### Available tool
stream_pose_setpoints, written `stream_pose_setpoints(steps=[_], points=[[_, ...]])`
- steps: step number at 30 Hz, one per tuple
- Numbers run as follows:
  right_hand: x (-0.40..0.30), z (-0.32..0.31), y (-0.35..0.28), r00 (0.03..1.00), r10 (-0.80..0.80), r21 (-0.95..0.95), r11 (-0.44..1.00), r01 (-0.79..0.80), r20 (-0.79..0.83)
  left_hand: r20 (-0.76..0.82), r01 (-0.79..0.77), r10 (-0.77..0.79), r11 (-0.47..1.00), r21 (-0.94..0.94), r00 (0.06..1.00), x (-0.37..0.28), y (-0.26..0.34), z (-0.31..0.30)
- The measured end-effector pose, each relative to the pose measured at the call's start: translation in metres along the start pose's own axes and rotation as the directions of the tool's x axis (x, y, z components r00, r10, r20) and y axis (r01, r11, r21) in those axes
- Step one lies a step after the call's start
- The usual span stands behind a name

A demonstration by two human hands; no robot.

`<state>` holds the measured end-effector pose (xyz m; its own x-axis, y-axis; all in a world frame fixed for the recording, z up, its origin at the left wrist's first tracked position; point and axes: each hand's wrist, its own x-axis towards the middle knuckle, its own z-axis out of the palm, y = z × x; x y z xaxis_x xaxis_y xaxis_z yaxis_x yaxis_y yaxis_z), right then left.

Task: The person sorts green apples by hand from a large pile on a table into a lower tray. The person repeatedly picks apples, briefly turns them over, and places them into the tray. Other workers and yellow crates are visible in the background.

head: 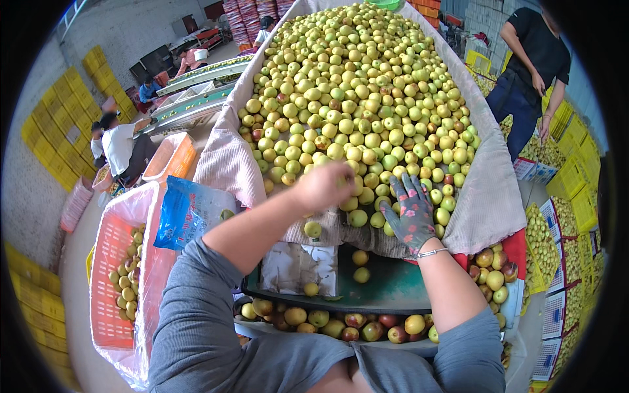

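Note:
A heap of yellow-green jujubes point(354, 98), some with reddish-brown patches, fills a cloth-lined sloping trough point(494, 167) before me. My bare left hand point(327, 186) is blurred by motion over the heap's near edge, its fingers curled. I cannot tell whether a fruit is inside it. Palm down on the nearest jujubes lies my right hand point(413, 216), in a grey flowered glove with fingers spread. Below the trough's lip, a few loose jujubes point(361, 275) sit on a green surface point(393, 290) beside a worn white board point(300, 270).
Larger, redder jujubes point(354, 322) fill a channel close to my body. At left stands a lined pink crate point(110, 314) with a blue-and-white printed bag point(191, 211) at its edge. A person point(530, 73) stands right, near filled crates point(553, 314). Others sit beside conveyors point(196, 103).

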<state>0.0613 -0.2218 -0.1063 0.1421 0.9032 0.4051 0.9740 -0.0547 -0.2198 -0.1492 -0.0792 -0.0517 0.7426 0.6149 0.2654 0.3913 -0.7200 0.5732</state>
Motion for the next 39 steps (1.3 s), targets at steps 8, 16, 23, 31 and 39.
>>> stream_pose_setpoints(steps=[8,16,23,31,39], points=[[-0.001,-0.004,-0.004,1.000,0.006,0.032,0.999,-0.007,0.012,-0.536,0.514,-0.406,0.855,0.062,0.740,0.101,-0.103,-0.100],[-0.001,-0.006,-0.009,1.000,0.003,0.018,1.000,-0.003,0.017,-0.174,0.408,-0.374,0.758,0.508,0.911,0.136,-0.115,-0.075],[-0.001,-0.005,-0.009,1.000,0.007,0.004,1.000,-0.007,0.021,-0.433,0.450,-0.376,0.889,0.080,0.819,0.122,-0.142,-0.127],[0.000,-0.007,-0.010,1.000,-0.023,-0.007,1.000,0.023,0.001,-0.384,0.654,-0.542,0.702,0.283,0.748,0.130,-0.211,-0.155],[0.000,-0.004,-0.007,0.999,-0.034,0.004,0.999,0.035,-0.019,-0.409,0.640,-0.513,0.712,0.288,0.755,0.114,-0.190,-0.129]])
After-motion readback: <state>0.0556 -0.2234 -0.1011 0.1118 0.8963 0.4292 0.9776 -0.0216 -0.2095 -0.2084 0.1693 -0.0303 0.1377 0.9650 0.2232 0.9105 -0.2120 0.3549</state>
